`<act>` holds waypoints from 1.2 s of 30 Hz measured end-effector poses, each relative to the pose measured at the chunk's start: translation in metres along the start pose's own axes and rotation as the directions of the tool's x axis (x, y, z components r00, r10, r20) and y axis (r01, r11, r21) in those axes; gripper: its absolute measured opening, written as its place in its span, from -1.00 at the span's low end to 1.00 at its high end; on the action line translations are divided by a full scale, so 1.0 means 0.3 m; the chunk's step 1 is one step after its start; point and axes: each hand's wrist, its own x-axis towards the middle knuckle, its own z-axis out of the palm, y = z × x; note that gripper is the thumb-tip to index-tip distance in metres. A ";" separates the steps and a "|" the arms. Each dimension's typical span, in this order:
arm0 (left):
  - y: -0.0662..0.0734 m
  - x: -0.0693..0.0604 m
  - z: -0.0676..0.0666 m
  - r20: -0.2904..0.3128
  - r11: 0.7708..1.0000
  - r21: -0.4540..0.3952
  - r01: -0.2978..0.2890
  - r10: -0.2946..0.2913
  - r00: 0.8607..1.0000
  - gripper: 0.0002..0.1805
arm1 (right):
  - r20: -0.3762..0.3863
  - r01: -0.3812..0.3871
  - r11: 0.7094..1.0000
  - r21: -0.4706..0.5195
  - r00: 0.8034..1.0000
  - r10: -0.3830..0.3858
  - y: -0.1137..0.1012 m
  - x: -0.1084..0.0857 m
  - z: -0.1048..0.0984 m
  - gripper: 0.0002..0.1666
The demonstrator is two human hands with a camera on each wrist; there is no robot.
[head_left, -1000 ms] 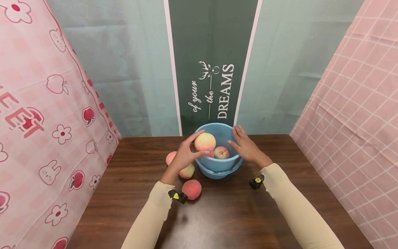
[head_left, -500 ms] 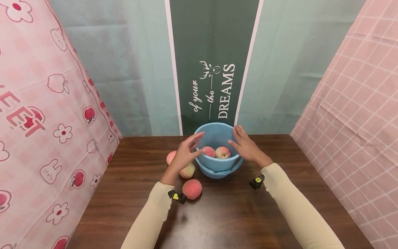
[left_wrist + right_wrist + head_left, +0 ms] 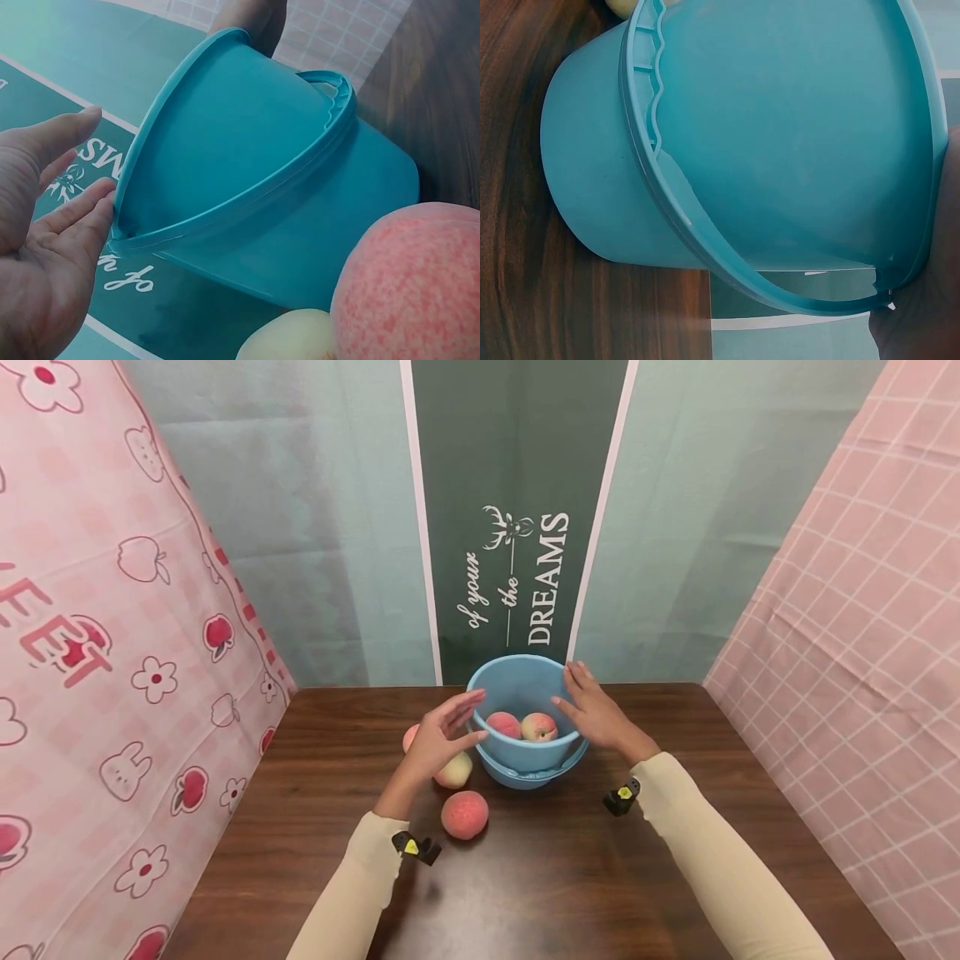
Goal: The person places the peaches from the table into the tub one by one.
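HEAD: two peaches inside bucket | left hand, fingers wide, at its left rim, partly hiding two of three loose peaches | right hand, fingers straight, against its right rim | LEFT WRIST: red peach beside bucket | RIGHT WRIST: handle across its front

Leftmost peach partly hidden behind the left hand

Left fingers straight; right fingers (likewise)
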 end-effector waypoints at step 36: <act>-0.046 -0.146 -0.052 0.037 1.000 -0.023 0.000 0.001 0.999 -0.32 | -0.007 -0.007 1.000 0.005 1.000 0.007 0.000 0.000 0.003 -0.08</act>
